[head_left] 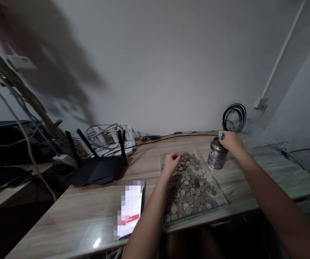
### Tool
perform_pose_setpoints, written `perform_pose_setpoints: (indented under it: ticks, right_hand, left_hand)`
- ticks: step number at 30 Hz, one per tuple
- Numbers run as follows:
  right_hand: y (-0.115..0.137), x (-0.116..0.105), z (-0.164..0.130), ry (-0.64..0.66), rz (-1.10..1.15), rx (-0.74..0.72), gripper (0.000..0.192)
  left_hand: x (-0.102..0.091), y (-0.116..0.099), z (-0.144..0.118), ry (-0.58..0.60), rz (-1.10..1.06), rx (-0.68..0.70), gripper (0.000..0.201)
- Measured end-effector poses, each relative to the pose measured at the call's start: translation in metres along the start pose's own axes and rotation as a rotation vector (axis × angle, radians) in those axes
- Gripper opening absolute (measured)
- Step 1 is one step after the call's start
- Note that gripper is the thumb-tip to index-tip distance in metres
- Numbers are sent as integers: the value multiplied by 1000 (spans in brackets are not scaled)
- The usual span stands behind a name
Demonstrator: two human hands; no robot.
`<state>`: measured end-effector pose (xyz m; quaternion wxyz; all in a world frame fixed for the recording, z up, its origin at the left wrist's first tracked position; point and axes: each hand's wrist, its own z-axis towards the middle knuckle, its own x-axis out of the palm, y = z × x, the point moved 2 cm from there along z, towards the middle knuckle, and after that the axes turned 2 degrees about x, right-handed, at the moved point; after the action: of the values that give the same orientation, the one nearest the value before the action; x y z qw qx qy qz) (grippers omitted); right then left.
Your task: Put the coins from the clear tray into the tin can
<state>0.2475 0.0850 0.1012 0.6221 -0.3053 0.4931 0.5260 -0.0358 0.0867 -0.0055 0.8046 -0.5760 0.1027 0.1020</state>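
Fingers [178,157] over coins [188,183], phone [133,205] nearby

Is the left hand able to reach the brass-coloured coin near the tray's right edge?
Likely yes: the left hand is over the tray, nothing visible blocks the way to that coin; the right hand is at the metal tin.

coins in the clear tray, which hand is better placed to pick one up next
Left, probably: the left hand is at the coins, while the right hand is farther off, at the tin.
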Motion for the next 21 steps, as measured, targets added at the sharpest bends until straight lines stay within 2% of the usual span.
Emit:
perform_pose_setpoints:
  ticks: [4, 6, 8, 11, 15, 18, 21]
  right_hand:
    - [-3, -1, -9, -122, 14, -114, 51]
    - [-6, 0, -15, -201, 13, -232, 44]
    - [-9, 4, -22, -226, -19, -327, 36]
    - [-13, 9, -30, -242, -46, -357, 38]
    - [-14, 7, -36, -367, 39, -454, 45]
    - [-16, 11, -36, -321, 45, -550, 42]
    - [-22, 19, -34, -228, 77, -552, 42]
  left_hand:
    - [0, 0, 0, -7, -26, -22, 26]
    - [0, 0, 0, -12, -28, -24, 26]
    - [0, 0, 0, -15, -23, -23, 26]
    - [0, 2, 0, -16, -18, -18, 25]
    - [0, 5, 1, -7, -22, -11, 26]
    - [1, 6, 2, 0, -33, -16, 26]
    - [1, 7, 2, 0, -45, -24, 27]
